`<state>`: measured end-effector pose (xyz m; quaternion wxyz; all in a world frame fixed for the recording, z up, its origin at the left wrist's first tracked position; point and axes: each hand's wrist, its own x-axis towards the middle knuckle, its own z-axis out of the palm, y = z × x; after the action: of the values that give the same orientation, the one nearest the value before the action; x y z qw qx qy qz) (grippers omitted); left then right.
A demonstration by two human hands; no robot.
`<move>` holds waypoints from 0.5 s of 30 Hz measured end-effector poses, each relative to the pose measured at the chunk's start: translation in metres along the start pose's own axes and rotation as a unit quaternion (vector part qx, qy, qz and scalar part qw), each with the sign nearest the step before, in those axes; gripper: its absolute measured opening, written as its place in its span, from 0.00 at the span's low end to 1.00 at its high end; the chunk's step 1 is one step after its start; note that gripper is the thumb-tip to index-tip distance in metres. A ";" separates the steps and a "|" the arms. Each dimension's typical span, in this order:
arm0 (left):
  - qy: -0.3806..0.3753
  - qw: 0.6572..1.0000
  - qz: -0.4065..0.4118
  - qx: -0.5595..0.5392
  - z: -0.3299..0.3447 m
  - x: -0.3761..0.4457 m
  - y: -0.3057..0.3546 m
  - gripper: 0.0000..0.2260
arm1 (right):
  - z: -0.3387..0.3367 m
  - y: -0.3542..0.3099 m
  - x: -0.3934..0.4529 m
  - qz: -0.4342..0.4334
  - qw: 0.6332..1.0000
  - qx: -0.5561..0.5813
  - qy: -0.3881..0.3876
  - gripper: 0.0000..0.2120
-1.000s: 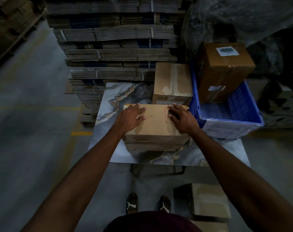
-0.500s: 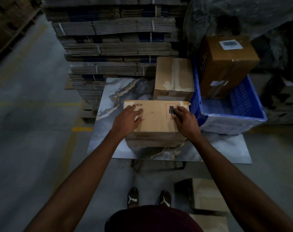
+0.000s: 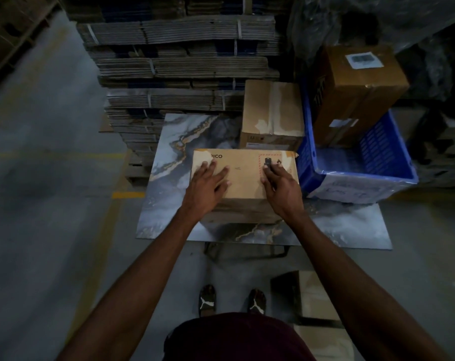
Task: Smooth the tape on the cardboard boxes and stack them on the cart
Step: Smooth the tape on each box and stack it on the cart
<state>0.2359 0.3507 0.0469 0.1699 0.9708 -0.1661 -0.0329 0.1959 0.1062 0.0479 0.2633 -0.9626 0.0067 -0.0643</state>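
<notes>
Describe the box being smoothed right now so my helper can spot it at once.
Find the marble-patterned tabletop in front of the stacked flat cardboard. The box sits at its middle, with the left hand and right hand flat on top. Unlike the taped box behind it, it bears a red dashed square and printed letters.

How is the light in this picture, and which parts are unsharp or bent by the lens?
Head view: dim light overall; the brown cardboard box under both hands stays readable, the far stack of flat cardboard sheets is dark. The grey floor at left is smeared. The wide lens stretches the forearms and bows the blue plastic crate.
</notes>
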 end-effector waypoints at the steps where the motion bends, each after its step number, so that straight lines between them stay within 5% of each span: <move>1: 0.000 1.000 0.006 -0.001 -0.002 0.001 -0.001 0.25 | -0.002 -0.002 0.002 -0.005 1.000 -0.002 0.003 0.21; 15: -0.035 0.999 -0.012 0.018 -0.008 0.011 0.030 0.23 | 0.013 -0.023 0.017 -0.004 0.999 -0.003 -0.039 0.22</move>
<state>0.2383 0.3226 0.0645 0.1461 0.9739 -0.1610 -0.0654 0.2138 0.1312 0.0506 0.2598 -0.9652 -0.0072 -0.0276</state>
